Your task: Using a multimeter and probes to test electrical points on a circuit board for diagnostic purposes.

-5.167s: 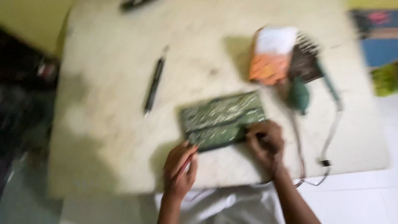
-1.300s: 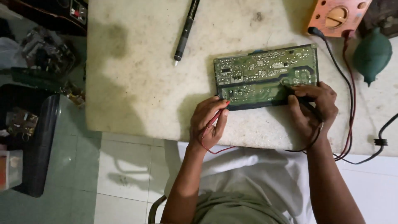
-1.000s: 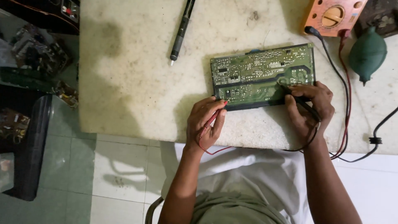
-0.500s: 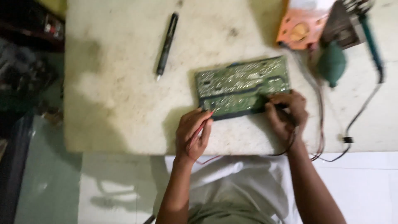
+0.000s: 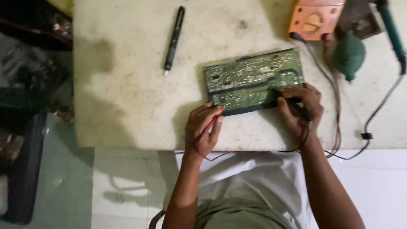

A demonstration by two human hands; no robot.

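Note:
A green circuit board lies solder side up on a worn white table. My left hand holds a thin red test probe whose tip touches the board's near left edge. My right hand grips a black test probe pressed onto the board's near right part. Red and black leads run from the hands up to an orange multimeter at the table's far side.
A black pen-shaped tool lies on the table to the far left of the board. A green rubber blower bulb and a teal-handled tool with a cord lie at the right. Dark clutter and a bin stand on the floor at left.
The view has shifted and steadied. Both hands stay at the board with the probes; the right probe has kept to the board's near right part.

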